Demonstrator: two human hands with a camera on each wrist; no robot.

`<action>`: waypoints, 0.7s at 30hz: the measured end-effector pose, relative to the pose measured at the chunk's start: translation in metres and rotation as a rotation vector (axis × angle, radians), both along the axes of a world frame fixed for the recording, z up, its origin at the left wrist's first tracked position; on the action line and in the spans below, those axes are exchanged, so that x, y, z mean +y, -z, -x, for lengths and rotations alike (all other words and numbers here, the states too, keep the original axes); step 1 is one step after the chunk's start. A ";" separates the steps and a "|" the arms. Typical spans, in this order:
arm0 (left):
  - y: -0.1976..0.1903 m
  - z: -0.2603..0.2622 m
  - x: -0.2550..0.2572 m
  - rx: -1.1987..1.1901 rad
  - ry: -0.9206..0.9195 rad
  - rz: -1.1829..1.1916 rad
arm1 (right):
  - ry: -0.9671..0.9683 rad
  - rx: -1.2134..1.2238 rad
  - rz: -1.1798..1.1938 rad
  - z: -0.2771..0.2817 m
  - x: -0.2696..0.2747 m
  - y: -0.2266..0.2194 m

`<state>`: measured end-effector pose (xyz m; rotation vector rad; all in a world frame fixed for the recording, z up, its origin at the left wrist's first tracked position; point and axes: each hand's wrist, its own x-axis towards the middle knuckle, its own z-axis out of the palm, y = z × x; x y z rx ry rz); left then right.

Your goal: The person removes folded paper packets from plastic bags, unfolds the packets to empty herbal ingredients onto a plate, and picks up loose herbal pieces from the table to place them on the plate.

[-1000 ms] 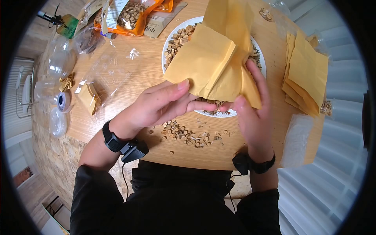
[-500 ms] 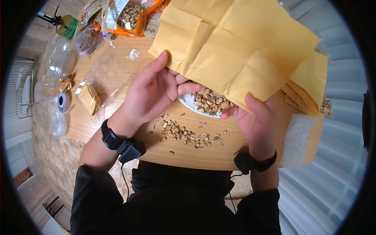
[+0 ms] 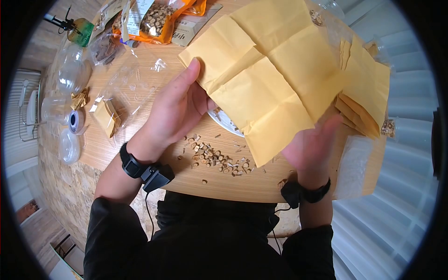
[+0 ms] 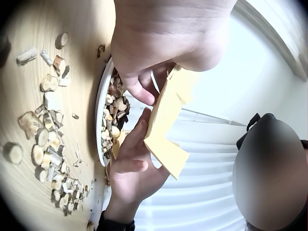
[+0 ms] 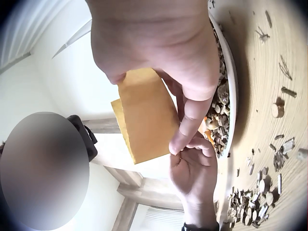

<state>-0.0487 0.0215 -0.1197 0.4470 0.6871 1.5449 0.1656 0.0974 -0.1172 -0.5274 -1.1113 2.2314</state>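
A creased, partly unfolded yellow paper sheet (image 3: 261, 88) is held over the plate (image 3: 227, 124), covering most of it. The left hand (image 3: 177, 109) grips its left edge, thumb on top and fingers underneath. At the lower right edge is the right hand (image 3: 310, 147), blurred in the head view. In the right wrist view the right hand (image 5: 159, 43) has its thumb against the paper (image 5: 147, 115) and its fingers behind. Sliced dried pieces fill the plate (image 5: 233, 91). The left wrist view shows the paper (image 4: 162, 113) between both hands.
Loose slices (image 3: 214, 156) lie near the table's front edge. Folded yellow papers (image 3: 366, 84) and a clear sleeve (image 3: 354, 165) are at the right. An orange bag (image 3: 158, 21) stands at the back left, with clear lids (image 3: 70, 145), tape (image 3: 74, 120) and clear packaging (image 3: 135, 77) along the left.
The sheet first opened out wide to the right, then turned so a corner hangs lower towards the person. The right hand has shifted slightly right, while the left stays at the left edge.
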 end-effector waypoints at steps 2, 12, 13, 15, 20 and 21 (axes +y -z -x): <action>0.006 0.004 0.000 0.032 0.005 -0.007 | -0.227 0.360 0.104 -0.005 0.006 0.016; 0.000 0.001 -0.003 0.061 0.000 -0.037 | 0.010 0.031 0.311 0.000 -0.001 -0.003; 0.000 0.002 -0.003 0.062 0.000 -0.037 | 0.020 0.089 0.371 -0.002 0.000 -0.002; 0.002 0.005 -0.003 -0.053 0.033 -0.008 | 0.031 0.148 0.431 -0.011 0.003 0.006; 0.003 0.007 -0.003 -0.105 0.096 -0.013 | 0.112 -0.505 -0.443 -0.013 -0.004 0.010; 0.003 0.007 -0.003 -0.125 0.107 0.001 | 0.111 -0.504 -0.443 -0.012 -0.005 0.009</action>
